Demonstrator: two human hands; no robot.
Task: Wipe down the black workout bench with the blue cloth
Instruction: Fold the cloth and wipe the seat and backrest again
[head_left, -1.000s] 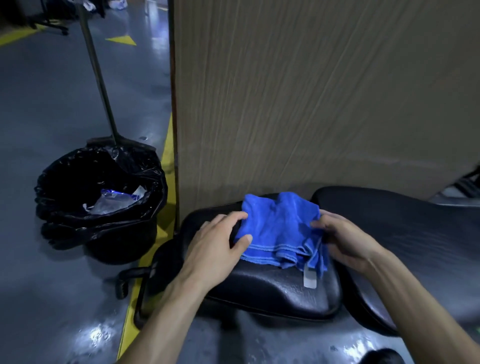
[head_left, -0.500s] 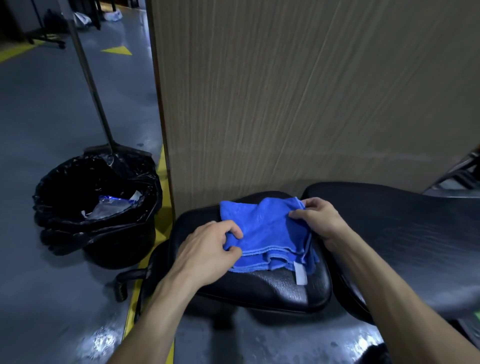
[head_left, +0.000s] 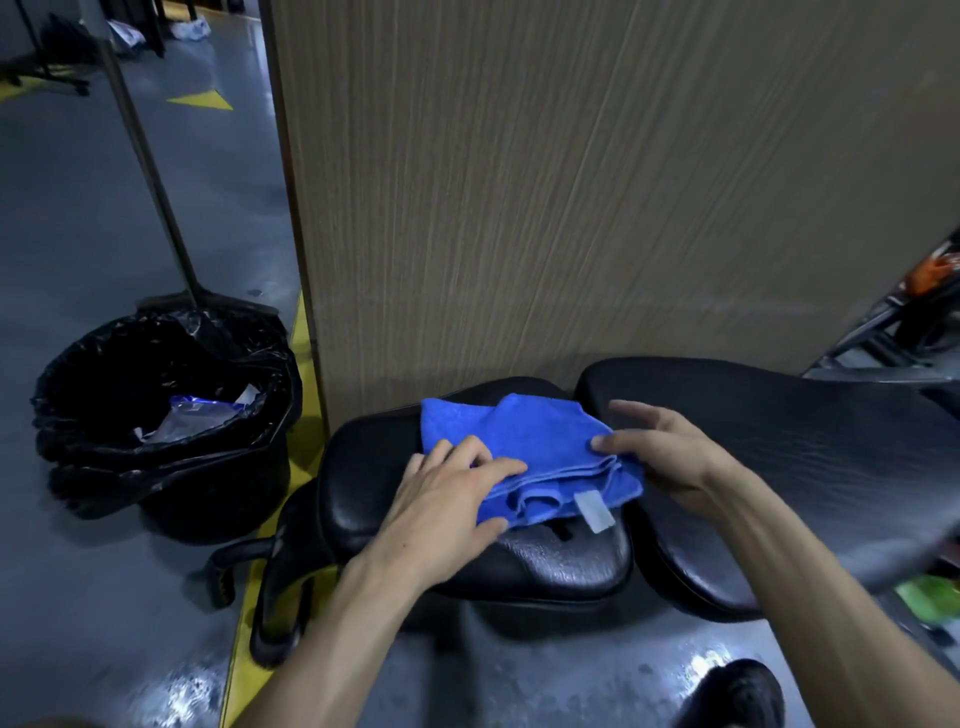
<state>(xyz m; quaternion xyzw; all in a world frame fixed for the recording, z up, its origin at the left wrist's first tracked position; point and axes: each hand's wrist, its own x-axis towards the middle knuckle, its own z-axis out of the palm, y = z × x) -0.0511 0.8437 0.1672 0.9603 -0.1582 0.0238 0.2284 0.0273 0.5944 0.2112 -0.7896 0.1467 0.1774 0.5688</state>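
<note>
1. Where the blue cloth (head_left: 524, 457) lies folded on the seat pad of the black workout bench (head_left: 550, 566), its white label (head_left: 594, 511) hangs off the near edge.
2. Left hand (head_left: 447, 499): fingers spread flat, pressing on the cloth's near-left part, gripping nothing.
3. Right hand (head_left: 660, 452): fingers extended and loose; the thumb touches the cloth's right edge, the other fingers are raised above it, grasping nothing.
4. Long back pad (head_left: 789, 467): just right of the seat pad, a narrow gap between them.
5. Wooden panel (head_left: 597, 182): stands upright behind the bench.
6. Bin with black liner (head_left: 156, 410): on the grey floor (head_left: 78, 234) to the left, holding plastic rubbish; a broom (head_left: 171, 228) stands behind it.
</note>
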